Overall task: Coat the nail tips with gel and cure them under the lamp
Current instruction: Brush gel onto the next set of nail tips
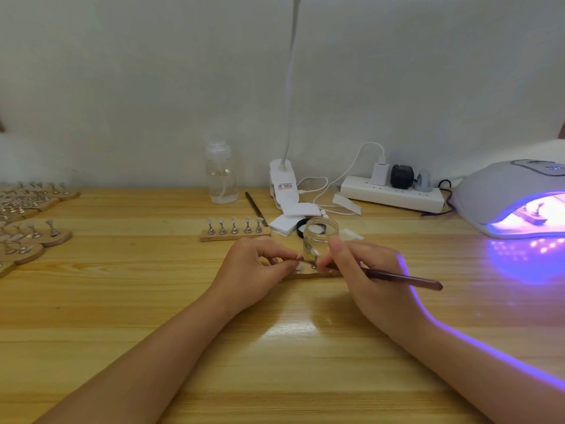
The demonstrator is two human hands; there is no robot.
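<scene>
Lamp (pixel 501 197) glowing at right, jar (pixel 319 237) mid-table — right hand (pixel 370 276) grips the brush (pixel 403 279) while left hand (pixel 260 267) pinches a tip (pixel 299 257) over its stand (pixel 312 274). Tips look light, slick — best held by the peg.

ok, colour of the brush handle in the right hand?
Dark reddish-brown brush handle, gripped by the right hand; the head view shows it.

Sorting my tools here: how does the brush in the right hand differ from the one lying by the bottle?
The brush in the right hand is gripped and points left toward the nail tips, handle out to the right; the spare brush lies untouched on the table. The held one sits near the person; the spare lies farther back beside the clear bottle. Both have slim dark brown handles.
</scene>
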